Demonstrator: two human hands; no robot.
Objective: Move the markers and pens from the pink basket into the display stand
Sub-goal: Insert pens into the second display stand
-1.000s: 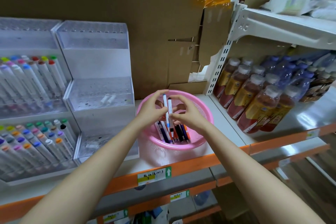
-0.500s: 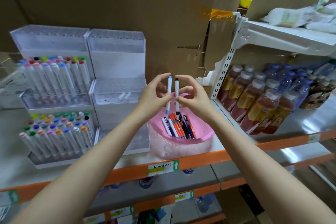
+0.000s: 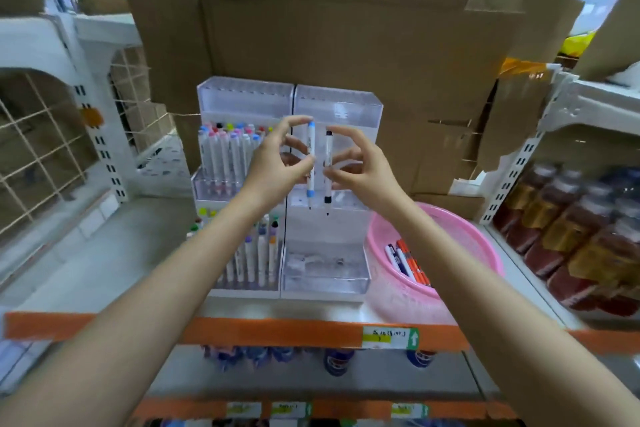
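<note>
Blue-capped white marker [image 3: 310, 156] hangs upright, pinched in fingers of the left hand [image 3: 275, 166]; black-capped white marker [image 3: 328, 170] likewise in the right hand [image 3: 363, 172]; both before the clear acrylic display stand [image 3: 337, 107], clear of the pink plastic basket [image 3: 481, 246]; seemingly the placing step; next calls for lowering each into an empty tier.

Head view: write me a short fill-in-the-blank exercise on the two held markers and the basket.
The left marker, in the left hand, has ___ caps.
The right marker, in the right hand, has ___ caps.
The basket stands to the ___ of the stand.
Missing: blue; black; right.
</note>
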